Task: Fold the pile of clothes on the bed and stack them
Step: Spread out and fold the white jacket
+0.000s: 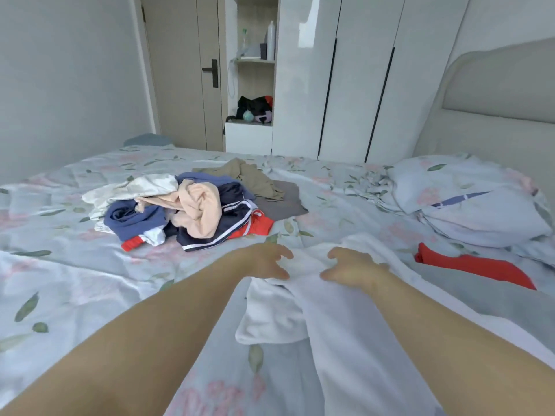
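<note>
Over white garment (330, 322), left hand (265, 262), right hand (353, 270) outstretched, half-curled, grip unclear.

The bed (75, 265) wears pale blue sheets with pink flowers and green leaves; the pile (186, 208) mixes navy, peach, white, khaki (plus red trim).

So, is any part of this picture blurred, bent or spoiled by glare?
Head view: soft, even light, no hard shadows; a glare patch on the wardrobe; wide-angle bending makes the door and headboard lean; left hand and right hand look slightly blurred, the pile sharper.
</note>
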